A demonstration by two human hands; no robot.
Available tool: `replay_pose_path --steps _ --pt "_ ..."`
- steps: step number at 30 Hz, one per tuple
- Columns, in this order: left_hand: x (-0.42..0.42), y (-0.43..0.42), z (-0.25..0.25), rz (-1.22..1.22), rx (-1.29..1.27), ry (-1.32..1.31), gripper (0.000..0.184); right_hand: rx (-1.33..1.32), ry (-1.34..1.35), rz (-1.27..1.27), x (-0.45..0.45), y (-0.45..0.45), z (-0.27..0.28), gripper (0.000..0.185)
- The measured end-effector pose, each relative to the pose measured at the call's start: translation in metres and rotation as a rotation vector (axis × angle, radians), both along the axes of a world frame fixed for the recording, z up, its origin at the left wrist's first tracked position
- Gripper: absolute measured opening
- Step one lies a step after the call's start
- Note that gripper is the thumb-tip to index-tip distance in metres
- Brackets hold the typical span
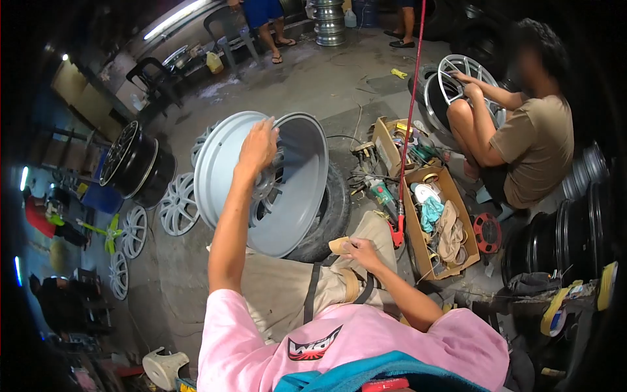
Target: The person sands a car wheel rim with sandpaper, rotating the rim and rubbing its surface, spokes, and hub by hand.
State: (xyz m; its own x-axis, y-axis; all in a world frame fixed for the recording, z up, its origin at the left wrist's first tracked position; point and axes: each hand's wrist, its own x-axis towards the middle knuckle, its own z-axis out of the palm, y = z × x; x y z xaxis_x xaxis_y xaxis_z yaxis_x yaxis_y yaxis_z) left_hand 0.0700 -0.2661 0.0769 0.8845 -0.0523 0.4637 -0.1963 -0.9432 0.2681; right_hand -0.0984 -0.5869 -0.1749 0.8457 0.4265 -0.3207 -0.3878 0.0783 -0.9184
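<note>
A grey wheel rim [297,189] leans in front of me, tilted, with a black tyre [336,202] beneath and behind it. My left hand [260,145] lies on the rim's upper edge, fingers stretched out over the metal. Near my lap, to the right of the rim, my right hand [363,253] pinches a small tan sanding piece [339,245] between thumb and fingers, apart from the rim.
Right of my legs stands a cardboard box [418,258] of cloths and tape rolls. A green grinder [384,195] and a red upright hose [414,98] are near it. A co-worker [539,144] squats at right with another rim. Silver wheel covers [177,206] lie left.
</note>
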Motion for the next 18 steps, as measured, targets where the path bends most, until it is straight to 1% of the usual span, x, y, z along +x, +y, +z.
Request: replay_pose_path --steps 2,4,5,6,7,8,9,10,12,14,15,16,17,18 --pt "0.035 0.009 0.004 -0.034 0.047 0.041 0.046 -0.079 -0.058 0.028 -0.004 0.001 0.002 0.031" --pt "0.064 0.009 0.013 0.036 0.111 0.315 0.046 -0.102 -0.087 -0.002 -0.009 0.000 -0.003 0.032" --pt "0.072 0.007 0.011 0.021 0.112 0.305 0.046 -0.122 -0.092 0.016 -0.011 -0.001 -0.001 0.033" --pt "0.086 0.005 0.005 0.060 0.164 0.257 0.044 -0.143 -0.102 0.031 -0.012 -0.003 0.002 0.033" --pt "0.096 -0.006 0.009 0.100 0.213 0.201 0.042 -0.076 -0.071 0.025 -0.015 -0.006 0.004 0.034" --pt "0.103 -0.016 0.011 0.088 0.209 0.175 0.042 -0.068 -0.080 0.047 -0.016 -0.008 0.007 0.035" --pt "0.097 -0.029 0.012 0.054 0.166 0.046 0.038 -0.050 -0.125 0.030 -0.018 -0.007 -0.003 0.034" --pt "0.089 -0.042 0.012 0.026 0.122 -0.084 0.034 -0.031 -0.088 0.027 -0.019 -0.006 -0.005 0.034" --pt "0.058 -0.075 0.019 -0.187 0.014 -0.220 0.027 -0.025 -0.126 0.076 -0.018 -0.006 -0.018 0.036" --pt "0.003 -0.111 0.029 -0.282 -0.040 -0.101 0.021 0.209 0.025 0.083 -0.016 -0.013 0.000 0.038" --pt "-0.019 -0.119 0.028 -0.364 -0.104 0.009 0.021 0.214 0.023 0.095 -0.014 -0.018 0.013 0.038" --pt "-0.041 -0.123 0.025 -0.443 -0.169 0.123 0.022 0.239 0.091 0.098 -0.008 -0.024 0.028 0.038" --pt "-0.064 -0.125 0.023 -0.437 -0.195 0.235 0.025 0.262 0.159 0.100 -0.002 -0.030 0.041 0.039" --pt "-0.085 -0.128 0.018 -0.435 -0.223 0.344 0.027 0.264 0.159 0.108 0.003 -0.035 0.050 0.039"
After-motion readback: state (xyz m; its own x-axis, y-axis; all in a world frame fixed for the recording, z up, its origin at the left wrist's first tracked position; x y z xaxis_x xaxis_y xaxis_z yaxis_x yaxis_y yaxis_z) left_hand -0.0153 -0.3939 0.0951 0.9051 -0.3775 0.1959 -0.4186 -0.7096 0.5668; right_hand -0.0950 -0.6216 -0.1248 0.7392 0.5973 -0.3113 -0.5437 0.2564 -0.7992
